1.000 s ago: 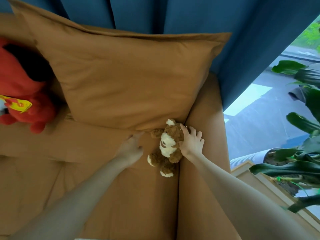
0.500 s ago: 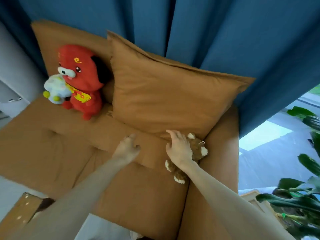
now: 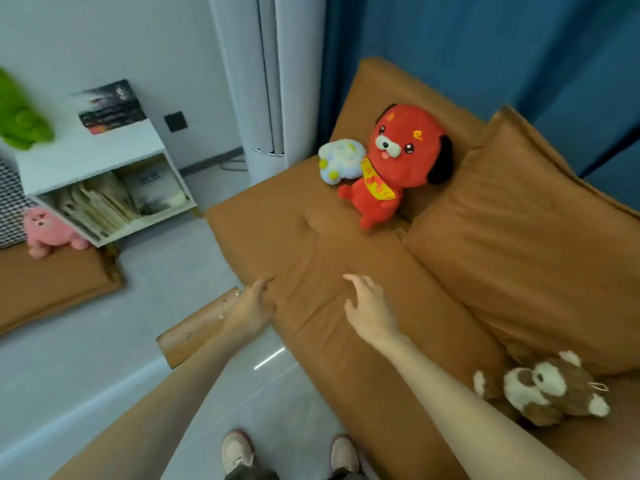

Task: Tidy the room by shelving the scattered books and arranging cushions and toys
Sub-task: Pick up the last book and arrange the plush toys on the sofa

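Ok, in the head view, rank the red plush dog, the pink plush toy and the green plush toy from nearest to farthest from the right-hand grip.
From the right-hand grip:
1. Red plush dog, just ahead, against the back of the sofa.
2. Pink plush toy, far left, beside the white shelf.
3. Green plush toy, farthest, on top of that shelf.
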A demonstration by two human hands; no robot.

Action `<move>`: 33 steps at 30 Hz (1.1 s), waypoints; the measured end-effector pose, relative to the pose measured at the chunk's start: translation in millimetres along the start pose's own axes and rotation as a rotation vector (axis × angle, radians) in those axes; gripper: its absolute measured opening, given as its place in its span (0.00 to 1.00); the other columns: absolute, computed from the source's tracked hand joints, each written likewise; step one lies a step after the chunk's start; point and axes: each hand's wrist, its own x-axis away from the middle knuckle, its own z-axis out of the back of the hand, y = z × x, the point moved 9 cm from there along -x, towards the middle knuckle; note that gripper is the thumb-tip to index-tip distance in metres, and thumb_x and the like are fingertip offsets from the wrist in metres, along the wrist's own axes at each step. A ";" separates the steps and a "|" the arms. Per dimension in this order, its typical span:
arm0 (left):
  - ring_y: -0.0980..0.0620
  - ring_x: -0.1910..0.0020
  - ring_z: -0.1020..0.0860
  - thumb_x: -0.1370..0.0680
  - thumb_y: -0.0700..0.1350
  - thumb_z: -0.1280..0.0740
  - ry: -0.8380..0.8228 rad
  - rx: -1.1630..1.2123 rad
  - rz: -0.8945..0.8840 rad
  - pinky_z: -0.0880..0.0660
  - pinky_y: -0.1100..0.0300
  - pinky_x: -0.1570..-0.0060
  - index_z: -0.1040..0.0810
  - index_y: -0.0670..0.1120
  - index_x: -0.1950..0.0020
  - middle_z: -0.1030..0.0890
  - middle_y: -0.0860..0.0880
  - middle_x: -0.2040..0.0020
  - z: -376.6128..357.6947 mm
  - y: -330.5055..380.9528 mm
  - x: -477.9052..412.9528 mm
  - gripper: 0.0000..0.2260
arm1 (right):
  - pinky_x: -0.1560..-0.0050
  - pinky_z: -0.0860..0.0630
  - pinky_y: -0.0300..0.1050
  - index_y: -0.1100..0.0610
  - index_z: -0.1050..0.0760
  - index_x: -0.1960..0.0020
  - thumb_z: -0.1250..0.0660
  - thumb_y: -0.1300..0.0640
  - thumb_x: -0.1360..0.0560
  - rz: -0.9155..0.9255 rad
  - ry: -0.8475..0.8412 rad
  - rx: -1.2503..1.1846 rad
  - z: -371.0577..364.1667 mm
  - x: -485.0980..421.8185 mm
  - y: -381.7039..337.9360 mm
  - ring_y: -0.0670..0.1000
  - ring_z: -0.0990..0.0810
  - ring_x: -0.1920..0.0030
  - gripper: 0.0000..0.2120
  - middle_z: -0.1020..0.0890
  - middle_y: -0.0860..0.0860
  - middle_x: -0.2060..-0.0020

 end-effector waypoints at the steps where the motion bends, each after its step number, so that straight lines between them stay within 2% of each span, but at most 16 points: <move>1: 0.49 0.39 0.27 0.22 0.39 0.40 0.024 0.011 0.026 0.30 0.58 0.41 0.38 0.48 0.26 0.29 0.45 0.32 15.6 -20.8 2.4 0.24 | 0.32 0.34 0.51 0.50 0.36 0.28 0.40 0.60 0.21 0.013 -0.024 0.010 -13.0 -5.0 -16.7 0.52 0.34 0.31 0.23 0.31 0.48 0.31; 8: 0.43 0.36 0.27 0.22 0.38 0.40 0.140 0.039 0.223 0.29 0.54 0.40 0.37 0.49 0.26 0.30 0.43 0.31 107.3 -166.1 8.5 0.25 | 0.31 0.36 0.51 0.49 0.48 0.22 0.39 0.60 0.22 0.140 -0.262 0.120 -120.8 -40.9 -137.5 0.54 0.36 0.30 0.31 0.36 0.49 0.28; 15: 0.44 0.33 0.31 0.22 0.38 0.39 0.183 0.083 0.314 0.34 0.57 0.37 0.38 0.47 0.25 0.32 0.41 0.30 141.2 -252.7 -14.9 0.25 | 0.34 0.36 0.49 0.47 0.47 0.23 0.37 0.62 0.25 0.269 -0.416 0.254 -203.3 -82.1 -209.0 0.55 0.36 0.32 0.34 0.36 0.49 0.29; 24: 0.42 0.33 0.32 0.24 0.39 0.35 0.170 0.123 0.487 0.31 0.51 0.36 0.40 0.50 0.24 0.35 0.42 0.28 122.2 -340.6 -85.6 0.29 | 0.37 0.32 0.51 0.49 0.47 0.23 0.34 0.62 0.27 0.390 -0.586 0.474 -323.3 -170.9 -217.2 0.57 0.35 0.34 0.37 0.37 0.51 0.29; 29: 0.44 0.31 0.33 0.25 0.40 0.32 0.167 0.152 0.572 0.30 0.55 0.39 0.42 0.49 0.24 0.39 0.45 0.26 96.7 -386.0 -125.5 0.32 | 0.37 0.33 0.51 0.47 0.46 0.24 0.33 0.62 0.28 0.452 -0.633 0.559 -385.5 -209.2 -198.4 0.56 0.38 0.31 0.38 0.39 0.51 0.28; 33: 0.43 0.31 0.35 0.28 0.41 0.29 0.103 0.111 0.592 0.29 0.49 0.38 0.43 0.50 0.23 0.40 0.46 0.25 63.5 -424.8 -155.1 0.36 | 0.33 0.35 0.52 0.44 0.48 0.24 0.30 0.63 0.30 0.506 -0.663 0.593 -440.3 -225.6 -173.8 0.57 0.41 0.29 0.42 0.43 0.51 0.27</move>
